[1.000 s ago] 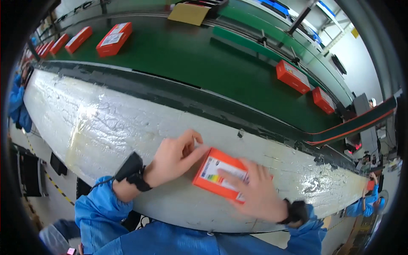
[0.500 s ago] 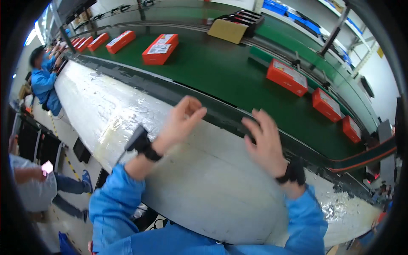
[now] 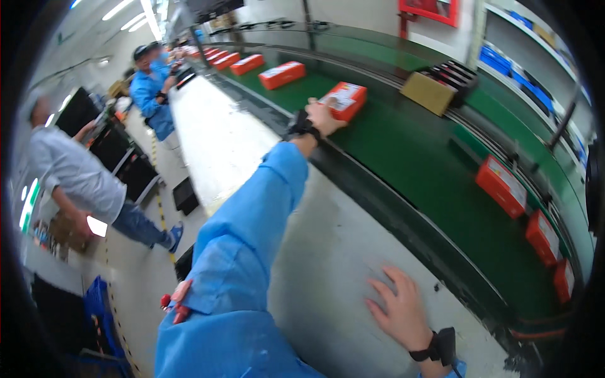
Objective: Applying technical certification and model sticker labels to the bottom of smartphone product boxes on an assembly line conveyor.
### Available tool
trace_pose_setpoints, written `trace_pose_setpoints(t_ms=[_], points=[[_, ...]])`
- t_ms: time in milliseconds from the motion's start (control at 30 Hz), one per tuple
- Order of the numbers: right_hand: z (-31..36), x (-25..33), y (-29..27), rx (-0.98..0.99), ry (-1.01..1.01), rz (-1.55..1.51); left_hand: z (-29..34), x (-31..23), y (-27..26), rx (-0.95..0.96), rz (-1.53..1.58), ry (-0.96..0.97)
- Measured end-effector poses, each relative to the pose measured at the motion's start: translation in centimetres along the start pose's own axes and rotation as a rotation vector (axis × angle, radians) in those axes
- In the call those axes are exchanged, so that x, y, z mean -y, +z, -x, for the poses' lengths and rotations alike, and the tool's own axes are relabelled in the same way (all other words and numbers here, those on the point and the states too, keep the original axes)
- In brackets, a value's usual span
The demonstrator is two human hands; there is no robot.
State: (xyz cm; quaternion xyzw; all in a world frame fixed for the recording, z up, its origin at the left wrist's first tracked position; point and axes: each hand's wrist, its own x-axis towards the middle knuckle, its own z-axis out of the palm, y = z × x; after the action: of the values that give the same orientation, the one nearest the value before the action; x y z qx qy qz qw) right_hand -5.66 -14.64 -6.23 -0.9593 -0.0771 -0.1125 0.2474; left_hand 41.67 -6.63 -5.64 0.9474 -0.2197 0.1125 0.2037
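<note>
My left arm stretches far forward over the conveyor's near edge. At its end, my left hand [image 3: 323,118] is closed around the near end of a red-orange box [image 3: 351,101] with a white label on top. The box lies on the green conveyor belt [image 3: 391,164]; part of its near end is hidden by my fingers. Well apart from it, my right hand [image 3: 402,310] hovers low over the pale worktable [image 3: 328,233], fingers spread and holding nothing. Dark bands with small devices sit on both wrists.
More red-orange boxes [image 3: 282,74] line the belt toward the far left. Others [image 3: 502,186] stand along the far rail at right. An open carton [image 3: 428,91] with dark slots sits beyond the belt. One co-worker [image 3: 151,94] is at the table's far end; another person [image 3: 79,167] walks at left.
My view has swung left. My left hand has reached forward from above the table to the box and taken hold of it. My right hand has drawn back over the table.
</note>
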Motion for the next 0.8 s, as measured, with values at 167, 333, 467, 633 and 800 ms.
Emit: trace_pose_setpoints(t_ms=[167, 333, 467, 633, 800], points=[[0.3, 0.3, -0.4, -0.047, 0.045, -0.008, 7.0, -3.9, -3.9, -0.11, 0.003, 0.209], [0.5, 0.1, -0.1, -0.166, 0.124, -0.105, 25.7, -6.8, -8.6, 0.01, -0.017, 0.479], [3.0, -0.7, -0.3, -0.286, 0.354, -0.467, 38.0, -8.6, -9.7, 0.048, 0.097, 0.644], [7.8, 0.4, -0.7, -0.315, 0.53, -0.624, 42.7, -10.2, -10.8, 0.2, 0.255, 0.663], [9.5, 1.5, -1.8, -0.323, 0.625, -0.704, 40.3, -10.7, -12.1, 0.128, 0.386, 0.699]])
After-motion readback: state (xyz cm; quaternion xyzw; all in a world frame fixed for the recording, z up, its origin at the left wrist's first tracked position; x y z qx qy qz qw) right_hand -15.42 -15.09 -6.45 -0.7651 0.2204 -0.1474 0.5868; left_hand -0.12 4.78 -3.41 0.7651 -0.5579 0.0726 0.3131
